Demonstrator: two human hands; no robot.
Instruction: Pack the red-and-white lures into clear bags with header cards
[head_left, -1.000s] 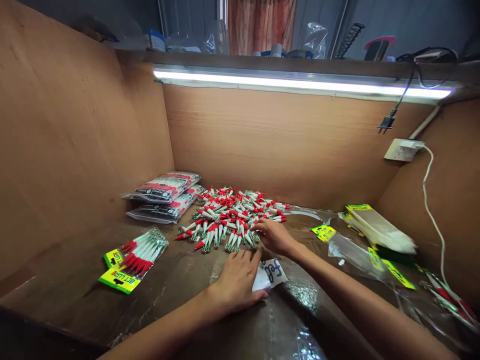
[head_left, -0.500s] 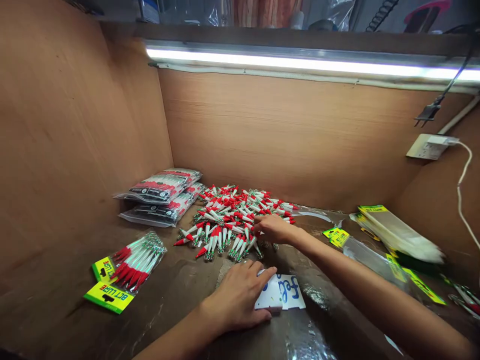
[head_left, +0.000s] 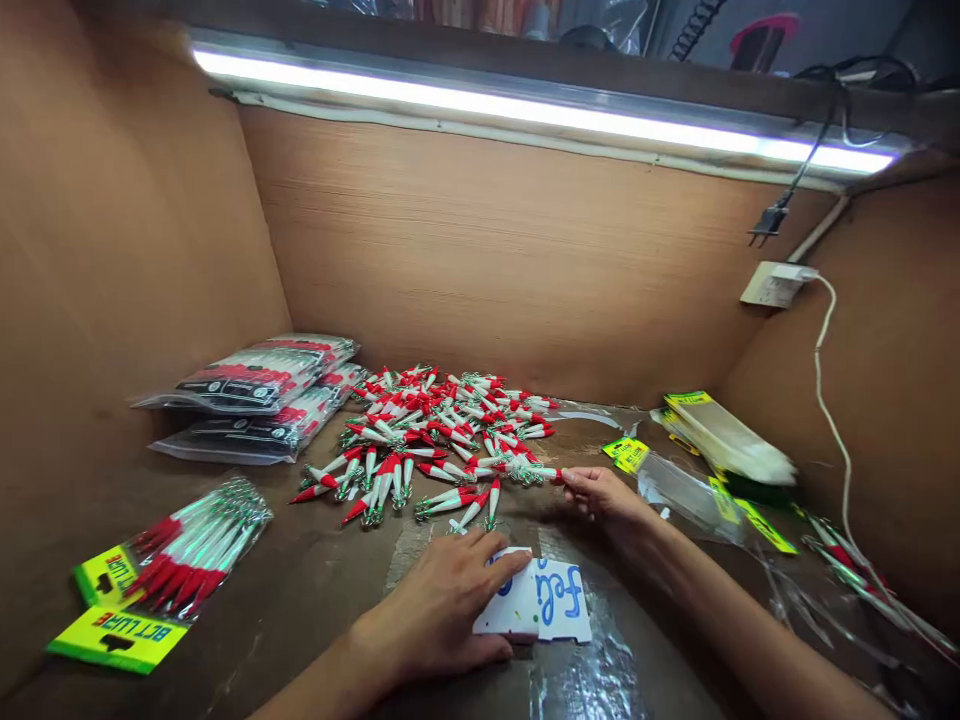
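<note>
My left hand [head_left: 450,600] is closed over a small white box [head_left: 507,608], thumb at its near edge and fingers across the far side. A flap with blue handwriting [head_left: 562,600] sticks out to the right. Between thumb and fingertips, my right hand [head_left: 604,497] pinches the red tip of a red-and-white squid lure [head_left: 551,474]. That lure lies almost level at the right edge of a heap of similar lures [head_left: 442,415] with green-tinted hooks. A few loose lures [head_left: 471,508] lie just beyond my left hand.
Packed lures with yellow-green cards [head_left: 127,630] lie at the left. Behind them are stacked clear bags of lures [head_left: 262,375]. To the right lie clear card-topped sleeves [head_left: 727,440], more lures [head_left: 847,560] and a white cable [head_left: 832,400]. A black plug [head_left: 769,222] hangs above.
My right hand has drawn back from the heap toward the right, now with a lure in its fingertips. My left hand stays on the box. The whole view has swung to the right.
</note>
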